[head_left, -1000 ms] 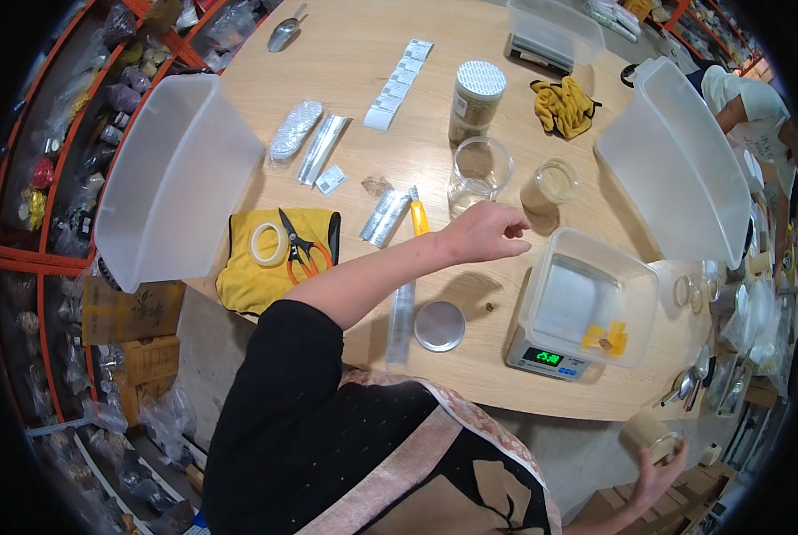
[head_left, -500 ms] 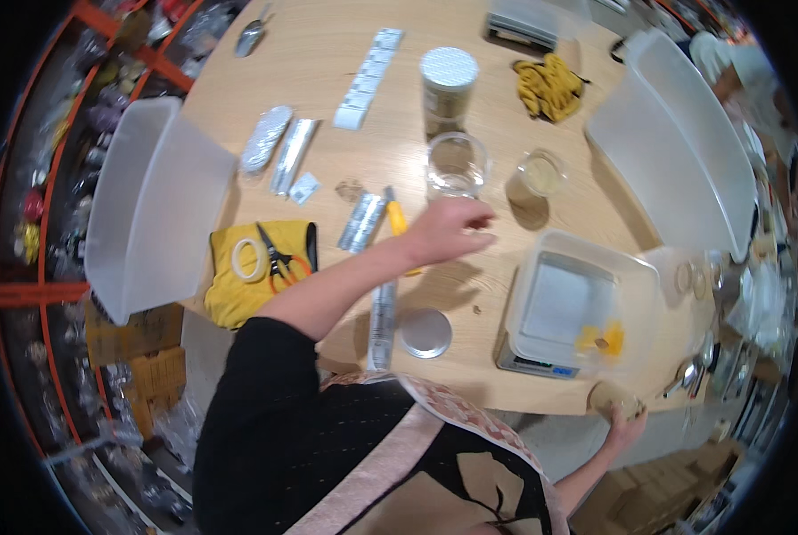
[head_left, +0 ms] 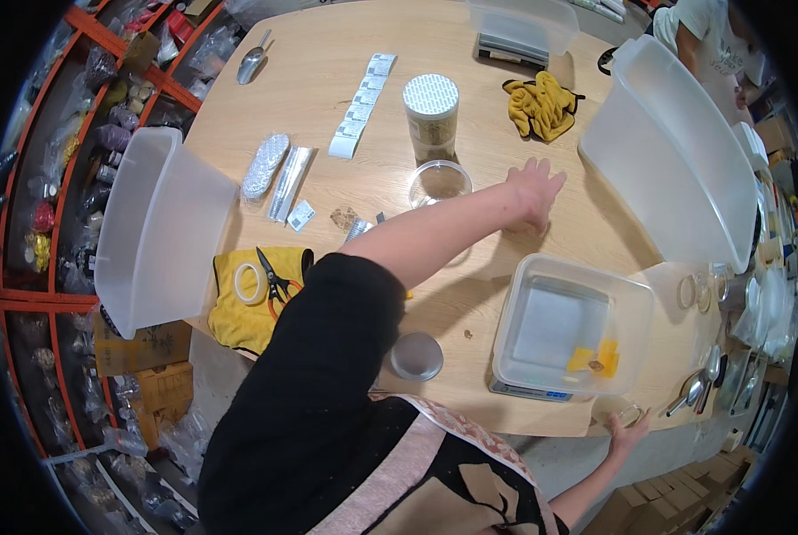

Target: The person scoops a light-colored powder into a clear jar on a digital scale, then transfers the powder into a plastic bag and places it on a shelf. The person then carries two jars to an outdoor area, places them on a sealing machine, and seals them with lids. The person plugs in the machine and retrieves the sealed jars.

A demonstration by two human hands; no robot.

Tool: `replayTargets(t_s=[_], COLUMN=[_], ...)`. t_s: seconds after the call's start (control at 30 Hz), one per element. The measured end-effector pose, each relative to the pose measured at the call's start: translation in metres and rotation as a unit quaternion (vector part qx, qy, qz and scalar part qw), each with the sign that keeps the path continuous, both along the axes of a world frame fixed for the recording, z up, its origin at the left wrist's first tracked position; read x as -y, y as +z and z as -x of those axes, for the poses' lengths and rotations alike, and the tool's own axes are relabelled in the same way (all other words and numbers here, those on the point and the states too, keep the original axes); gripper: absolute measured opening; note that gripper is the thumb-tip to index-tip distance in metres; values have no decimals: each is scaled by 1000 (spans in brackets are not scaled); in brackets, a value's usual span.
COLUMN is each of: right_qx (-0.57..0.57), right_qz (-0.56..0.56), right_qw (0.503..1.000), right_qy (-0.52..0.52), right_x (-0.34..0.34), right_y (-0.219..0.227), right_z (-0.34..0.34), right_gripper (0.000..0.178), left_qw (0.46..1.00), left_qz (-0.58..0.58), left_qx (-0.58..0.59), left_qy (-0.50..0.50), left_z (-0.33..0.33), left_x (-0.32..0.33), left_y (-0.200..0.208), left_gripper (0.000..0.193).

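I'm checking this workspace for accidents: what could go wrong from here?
The clear container in the right hand is by the near edge of the table; a slip might drop it.

The left forearm overlaps the clear jar in this view; if low enough, it could knock it.

The black sleeve might snag the orange-handled scissors close by.

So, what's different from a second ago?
The left hand swung rightward and opened, hiding where a small cup stood. The right hand brought its clear cup to the near edge of the table. Plastic tub, jar, scissors stayed put.
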State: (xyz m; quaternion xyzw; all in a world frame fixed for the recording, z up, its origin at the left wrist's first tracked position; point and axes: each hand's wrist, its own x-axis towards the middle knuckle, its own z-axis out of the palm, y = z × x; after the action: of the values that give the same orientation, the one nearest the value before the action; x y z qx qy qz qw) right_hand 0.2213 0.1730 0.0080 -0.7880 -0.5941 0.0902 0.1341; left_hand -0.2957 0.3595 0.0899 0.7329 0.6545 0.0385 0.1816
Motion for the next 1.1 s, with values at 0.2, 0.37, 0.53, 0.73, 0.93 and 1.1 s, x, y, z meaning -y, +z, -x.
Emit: replayTargets(t_s=[0.2, 0.37, 0.53, 0.73, 0.93, 1.1], right_qx=[-39, -87, -243, -180, -177, -133], right_qz=[18, 25, 37, 35, 34, 13], right_qw=[998, 995, 969, 983, 983, 991], right_qy=[43, 40, 0, 15, 23, -11], right_x=[0, -4, -4, -6, -11, 1], right_y=[-2, -3, 5, 4, -7, 6], right_z=[-14, -15, -6, -8, -11, 2], right_gripper=[100, 98, 93, 93, 93, 90], left_qw=[996, 998, 999, 1000, 990, 997], left_qz=[58, 45, 22, -17, -131, -6], left_qx=[-62, -30, -25, 3, 40, 62], left_qy=[-1, 33, -14, 25, 38, -39], left_z=[-12, -2, 8, 26, 48, 42], left_x=[-12, -10, -6, 20, 145, 233], left_y=[-18, -28, -8, 108, 185, 174], left_gripper=[79, 74, 67, 62, 60, 58])
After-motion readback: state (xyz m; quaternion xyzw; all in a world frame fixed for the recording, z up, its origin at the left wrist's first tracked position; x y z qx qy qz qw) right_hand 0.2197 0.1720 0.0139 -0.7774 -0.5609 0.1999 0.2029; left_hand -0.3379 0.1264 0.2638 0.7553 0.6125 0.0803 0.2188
